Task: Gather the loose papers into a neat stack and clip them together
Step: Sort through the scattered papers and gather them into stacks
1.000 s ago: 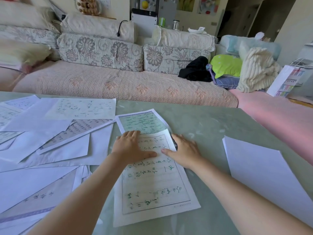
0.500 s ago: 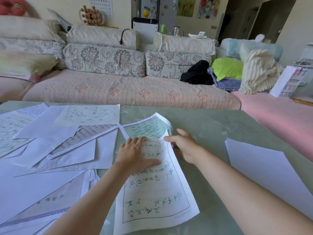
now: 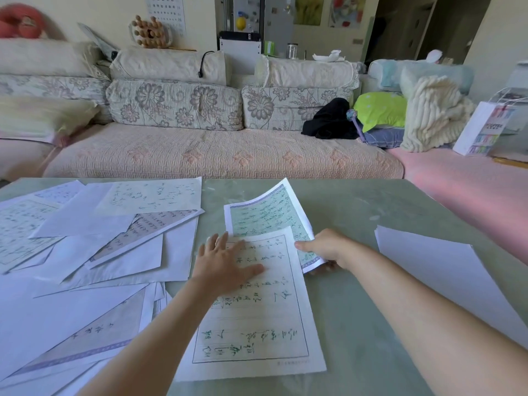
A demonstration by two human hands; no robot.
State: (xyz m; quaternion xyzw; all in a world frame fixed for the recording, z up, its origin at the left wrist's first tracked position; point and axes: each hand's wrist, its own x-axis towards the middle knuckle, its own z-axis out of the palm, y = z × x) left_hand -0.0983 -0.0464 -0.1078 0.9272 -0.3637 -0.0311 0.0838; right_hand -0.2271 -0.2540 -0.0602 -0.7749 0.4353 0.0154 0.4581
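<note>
Your left hand (image 3: 225,264) lies flat on the white sheet with green handwriting inside a ruled frame (image 3: 257,324), fingers straight and spread, pressing it to the pale green desk (image 3: 357,310). Your right hand (image 3: 325,250) pinches the near right edge of the green-tinted sheet with a purple border (image 3: 265,215), thumb on top, fingers curled beneath. That sheet bows upward, its near end under the white one. At left, loose overlapping papers (image 3: 85,252) cover the desk. A blank white sheet (image 3: 428,270) lies apart at right.
</note>
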